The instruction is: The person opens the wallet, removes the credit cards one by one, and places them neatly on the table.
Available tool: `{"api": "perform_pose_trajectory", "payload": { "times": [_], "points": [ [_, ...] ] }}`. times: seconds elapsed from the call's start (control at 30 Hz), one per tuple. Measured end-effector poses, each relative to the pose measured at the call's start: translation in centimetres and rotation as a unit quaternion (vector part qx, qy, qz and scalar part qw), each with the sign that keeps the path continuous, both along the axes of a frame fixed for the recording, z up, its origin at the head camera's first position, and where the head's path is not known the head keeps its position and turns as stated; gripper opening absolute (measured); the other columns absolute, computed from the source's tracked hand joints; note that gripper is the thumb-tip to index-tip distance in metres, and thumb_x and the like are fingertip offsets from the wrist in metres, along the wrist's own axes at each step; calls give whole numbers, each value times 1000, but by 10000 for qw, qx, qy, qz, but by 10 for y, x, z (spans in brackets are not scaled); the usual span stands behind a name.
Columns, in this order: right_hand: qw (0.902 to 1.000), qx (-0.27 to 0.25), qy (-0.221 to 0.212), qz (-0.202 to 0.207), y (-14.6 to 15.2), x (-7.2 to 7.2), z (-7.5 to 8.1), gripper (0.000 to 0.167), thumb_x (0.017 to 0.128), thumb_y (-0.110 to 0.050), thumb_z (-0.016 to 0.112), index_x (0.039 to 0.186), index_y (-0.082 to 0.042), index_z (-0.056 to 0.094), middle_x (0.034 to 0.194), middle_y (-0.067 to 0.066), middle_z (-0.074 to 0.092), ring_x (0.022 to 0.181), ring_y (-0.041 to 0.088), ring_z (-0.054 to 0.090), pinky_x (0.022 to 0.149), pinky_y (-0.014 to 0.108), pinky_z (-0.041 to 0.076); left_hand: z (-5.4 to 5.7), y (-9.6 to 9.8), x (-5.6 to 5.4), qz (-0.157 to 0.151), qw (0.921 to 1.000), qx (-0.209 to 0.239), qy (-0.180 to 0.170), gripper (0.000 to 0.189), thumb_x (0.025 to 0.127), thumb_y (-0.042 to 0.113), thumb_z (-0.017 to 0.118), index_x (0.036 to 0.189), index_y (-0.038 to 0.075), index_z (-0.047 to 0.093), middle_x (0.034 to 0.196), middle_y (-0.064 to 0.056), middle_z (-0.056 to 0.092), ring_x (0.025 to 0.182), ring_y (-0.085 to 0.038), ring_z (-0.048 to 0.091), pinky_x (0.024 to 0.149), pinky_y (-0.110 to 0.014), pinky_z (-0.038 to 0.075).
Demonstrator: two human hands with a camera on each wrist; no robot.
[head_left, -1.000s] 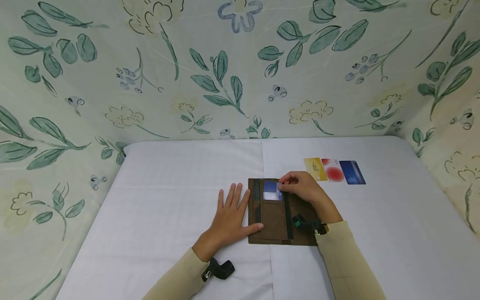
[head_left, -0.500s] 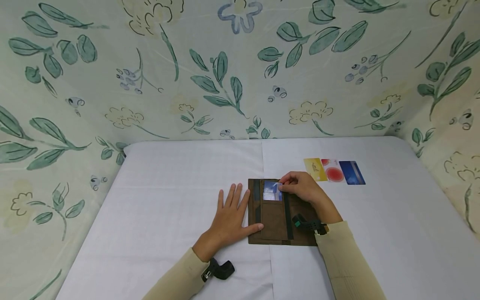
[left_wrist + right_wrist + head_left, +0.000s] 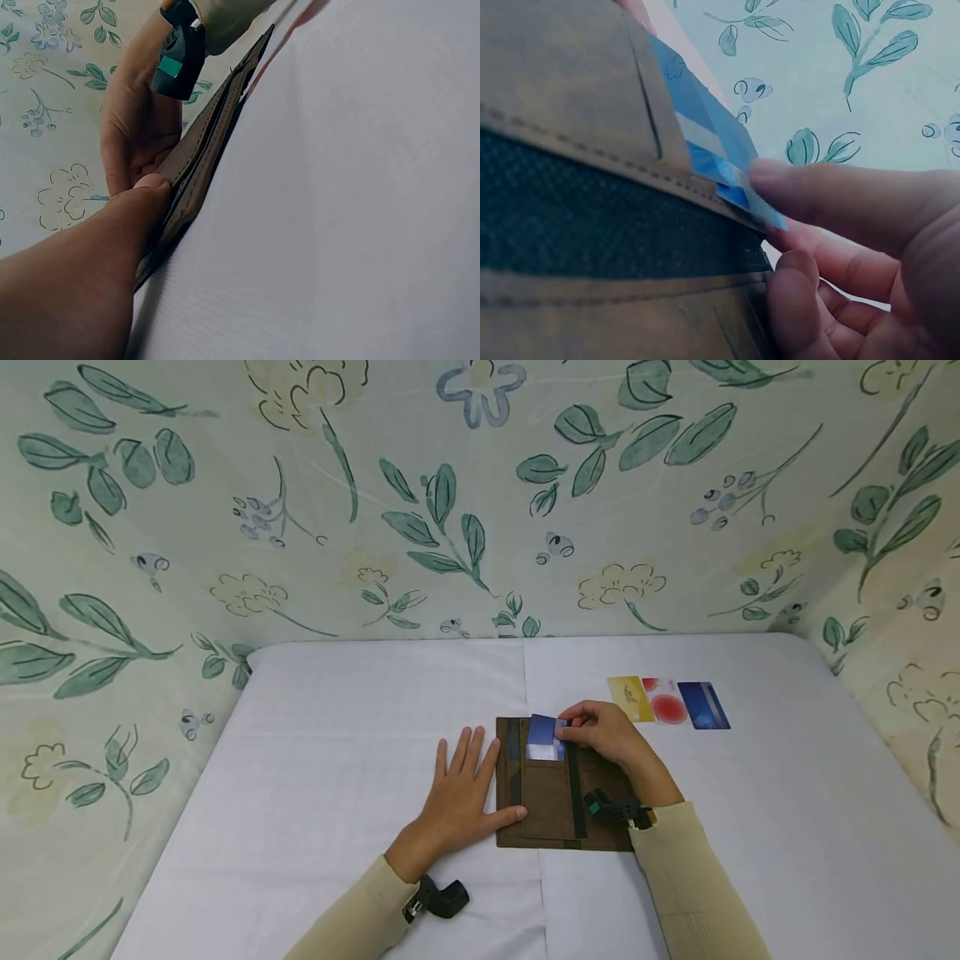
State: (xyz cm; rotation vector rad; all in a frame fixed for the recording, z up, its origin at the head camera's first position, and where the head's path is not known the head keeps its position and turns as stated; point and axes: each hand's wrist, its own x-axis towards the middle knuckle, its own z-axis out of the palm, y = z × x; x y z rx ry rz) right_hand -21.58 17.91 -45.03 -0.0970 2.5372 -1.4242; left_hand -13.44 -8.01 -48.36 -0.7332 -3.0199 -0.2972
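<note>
A brown wallet lies unfolded on the white-covered table, dark green bands running down it. Out of its upper pocket, past the top edge, sticks a blue card; a pale, shiny part shows below in the pocket window. My right hand pinches this card at its right corner, thumb on top, as the right wrist view shows the card slanting out of the slot. My left hand lies flat at the wallet's left side, fingers straight and spread, with the thumb resting on the wallet's edge.
Behind the right hand, a yellow card, a white card with a red circle and a dark blue card lie side by side. Floral cloth hangs behind the table. Each wrist carries a black camera.
The blue card has risen a little out of the pocket, its top now beyond the wallet's upper edge. The right hand has shifted slightly upward with it; the left hand stays put.
</note>
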Motion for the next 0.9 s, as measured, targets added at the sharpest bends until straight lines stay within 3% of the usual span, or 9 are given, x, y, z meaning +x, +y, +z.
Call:
{"api": "perform_pose_trajectory", "payload": {
  "times": [0.47,0.8,0.9],
  "points": [
    [9992,147,299,198,0,3,-2,26,84,-19,76,103,-3,68,84,8,55,72,22,51,65,30,44,-2,-1,1,3,10000,-53,-8,106,81,83,35,155,10,14,161,-16,4,148,-33,-1,112,-61,0],
    [9988,-321,111,-351,0,1,-8,28,87,-20,73,109,-4,65,85,9,57,70,21,57,63,26,52,-3,0,3,-2,10000,-11,38,107,81,83,36,155,10,16,161,-16,5,148,-33,0,112,-61,1],
    [9992,-293,76,-269,2,0,-9,34,87,-22,73,112,-2,64,87,10,58,72,20,57,65,25,53,-3,0,3,1,10000,40,49,106,81,83,38,155,10,16,161,-16,5,147,-34,1,112,-62,1]
  ]
}}
